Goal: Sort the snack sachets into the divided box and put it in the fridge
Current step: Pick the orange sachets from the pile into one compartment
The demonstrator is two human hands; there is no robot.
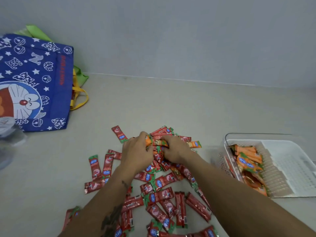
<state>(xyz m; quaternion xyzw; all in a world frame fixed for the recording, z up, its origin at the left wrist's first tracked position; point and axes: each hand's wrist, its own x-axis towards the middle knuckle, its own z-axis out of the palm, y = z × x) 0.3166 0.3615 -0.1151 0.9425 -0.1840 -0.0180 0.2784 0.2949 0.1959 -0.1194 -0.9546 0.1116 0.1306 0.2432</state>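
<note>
Several red sachets lie scattered in a heap on the pale counter, with a few orange sachets mixed in at the far side. My left hand and my right hand meet over the top of the heap. Both have curled fingers on a bunch of orange sachets held between them. A clear divided box stands at the right. Its left compartment holds a pile of orange sachets; its right compartment shows only the white perforated floor.
A blue cartoon-print tote bag with yellow handles stands at the back left, a green bag behind it. A blurred clear object sits at the left edge. A grey wall borders the counter at the back.
</note>
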